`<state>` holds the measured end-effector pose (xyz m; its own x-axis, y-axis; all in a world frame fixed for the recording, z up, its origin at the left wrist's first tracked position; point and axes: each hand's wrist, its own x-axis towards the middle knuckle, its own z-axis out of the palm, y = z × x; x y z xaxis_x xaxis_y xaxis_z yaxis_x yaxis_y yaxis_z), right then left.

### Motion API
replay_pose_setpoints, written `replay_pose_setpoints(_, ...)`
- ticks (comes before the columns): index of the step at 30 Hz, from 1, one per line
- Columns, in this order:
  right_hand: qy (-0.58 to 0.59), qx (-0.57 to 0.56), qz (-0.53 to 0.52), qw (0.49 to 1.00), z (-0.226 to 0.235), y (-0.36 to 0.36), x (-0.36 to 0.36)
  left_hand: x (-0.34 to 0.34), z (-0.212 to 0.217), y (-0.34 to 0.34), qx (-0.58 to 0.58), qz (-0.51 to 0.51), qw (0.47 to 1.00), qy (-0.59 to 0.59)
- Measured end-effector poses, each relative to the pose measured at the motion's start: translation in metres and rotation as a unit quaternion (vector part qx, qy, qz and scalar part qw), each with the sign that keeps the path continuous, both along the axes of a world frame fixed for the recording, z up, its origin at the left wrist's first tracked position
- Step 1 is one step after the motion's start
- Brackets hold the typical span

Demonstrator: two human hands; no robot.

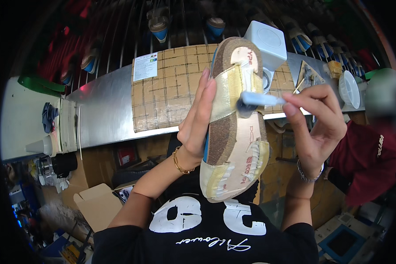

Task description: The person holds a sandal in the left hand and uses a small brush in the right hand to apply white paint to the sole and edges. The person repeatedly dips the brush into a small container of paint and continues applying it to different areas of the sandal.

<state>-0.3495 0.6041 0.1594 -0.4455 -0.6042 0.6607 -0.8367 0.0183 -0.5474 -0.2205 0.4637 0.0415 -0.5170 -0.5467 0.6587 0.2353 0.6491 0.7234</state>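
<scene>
My left hand (197,119) grips a sandal on a last (237,141) along its left edge, holding it upright with its underside facing me. This underside is a pale insole board with red print and a brown cork-like rim. Straps with gold and yellowish folded edges wrap over it at the middle and at the lower end. Between thumb and fingers, my right hand (319,121) pinches the pale handle of a small brush (265,99). The brush's dark, motion-blurred head is over the insole by the upper strap; whether it touches cannot be told.
Behind the sandal, a cardboard sheet (163,99) lies on a metal worktop (105,110). A white container (265,42) and a white bowl (349,90) stand farther right. Shoe-shaped pieces (158,30) sit on the back rack. Someone in maroon (367,158) is at right.
</scene>
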Motion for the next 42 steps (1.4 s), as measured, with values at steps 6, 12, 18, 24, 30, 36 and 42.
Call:
replay_pose_setpoints(6, 0.077, -0.019, -0.011, 0.997, 0.014, -0.011, -0.006, 0.012, 0.001, -0.003, 0.045, -0.006, 0.999, 0.007)
replay_pose_setpoints(12, 0.139, -0.046, 0.017, 0.989, 0.020, -0.007, -0.010, 0.018, 0.005, -0.003, 0.072, -0.026, 0.997, 0.013)
replay_pose_setpoints(18, 0.118, -0.003, 0.046, 0.992, 0.026, 0.001, -0.009, 0.023, 0.011, -0.004, 0.091, -0.042, 0.995, 0.011)
replay_pose_setpoints(24, 0.102, 0.019, 0.082, 0.991, 0.028, 0.005, -0.012, 0.027, 0.013, -0.005, 0.106, -0.054, 0.993, 0.011)
replay_pose_setpoints(30, 0.101, 0.031, 0.094, 0.990, 0.028, 0.009, -0.009, 0.029, 0.016, -0.007, 0.115, -0.056, 0.992, 0.015)
replay_pose_setpoints(36, 0.110, 0.055, 0.105, 0.987, 0.032, 0.016, -0.007, 0.031, 0.017, -0.008, 0.123, -0.057, 0.991, 0.019)
replay_pose_setpoints(42, 0.110, 0.077, 0.150, 0.979, 0.035, 0.022, -0.012, 0.030, 0.017, -0.007, 0.128, -0.052, 0.990, 0.024)
